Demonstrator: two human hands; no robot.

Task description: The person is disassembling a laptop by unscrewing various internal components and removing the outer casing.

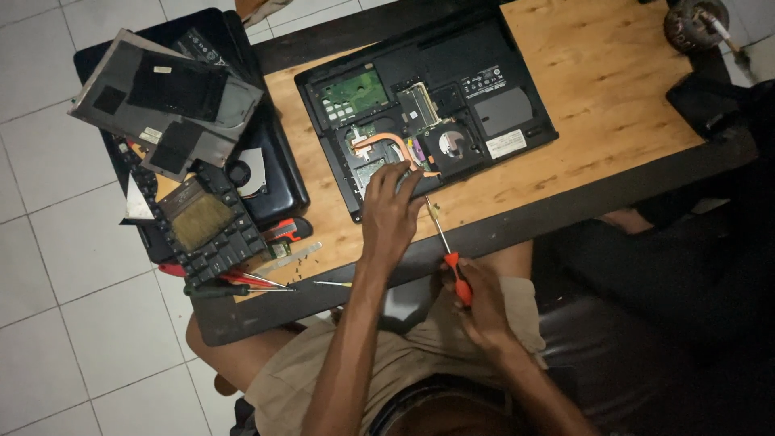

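Resting left hand [389, 211] flat, open, on opened laptop [424, 101] | right hand [476, 299] grip closed on screwdriver [449, 254] | tip hidden

We see a black laptop [428, 97] with a green circuit board [353, 93] and a copper-coloured pipe [386, 142] on a light brown wood-grain table [597, 89] edged in black. The screwdriver [449, 257] has an orange handle. The floor [48, 242] is white tile.

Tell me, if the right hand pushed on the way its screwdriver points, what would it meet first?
Probably the open laptop: the right hand aims its orange-handled screwdriver at the front edge, beside the left hand. Depth is unclear.
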